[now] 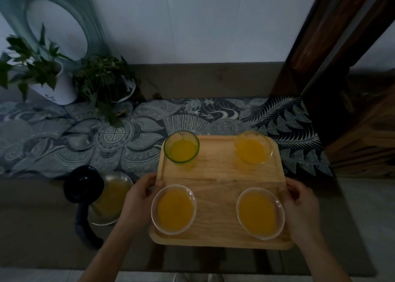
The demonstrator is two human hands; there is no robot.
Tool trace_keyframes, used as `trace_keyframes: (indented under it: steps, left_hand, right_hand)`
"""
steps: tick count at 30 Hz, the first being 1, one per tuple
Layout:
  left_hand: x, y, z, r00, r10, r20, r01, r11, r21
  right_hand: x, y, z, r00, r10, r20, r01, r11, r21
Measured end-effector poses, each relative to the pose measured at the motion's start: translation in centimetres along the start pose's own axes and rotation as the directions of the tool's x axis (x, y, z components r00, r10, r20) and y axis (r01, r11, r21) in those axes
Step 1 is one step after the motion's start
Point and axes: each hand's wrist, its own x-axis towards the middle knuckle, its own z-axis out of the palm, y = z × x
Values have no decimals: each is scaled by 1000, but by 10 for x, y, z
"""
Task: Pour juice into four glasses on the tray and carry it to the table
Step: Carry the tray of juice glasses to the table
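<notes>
Wooden and pale, the tray [215, 174] sits in the middle of the view between both hands, its far half over a blue patterned cloth [132, 136] and its near half over the dark surface [42, 228]. The left hand [140, 196] grips the tray's left edge, thumb lying on the rim and fingers curled underneath. The right hand [299, 204] grips the right edge in the same way.

Four glasses of orange juice stand on the tray, one near each corner. A green-rimmed glass [181, 149] is at the far left and a clear glass [253, 148] at the far right. The near left glass [173, 209] is just beside the left hand's thumb, and the near right glass [259, 213] is just beside the right hand.

The picture is dim and smeared, so the tray may be slightly raised off the surface, though I cannot tell for certain.

Left of the left hand stands a jug [106, 198] with a dark lid and handle, some juice inside. Two potted plants [40, 67] are at the far left against the wall.
</notes>
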Motion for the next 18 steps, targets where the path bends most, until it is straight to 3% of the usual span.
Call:
trace_keyframes:
  steps: [18]
  left_hand:
    - [-50, 78, 22, 991, 136, 13, -133, 983, -128]
  right_hand:
    - [-25, -18, -87, 1000, 5, -16, -3, 990, 138]
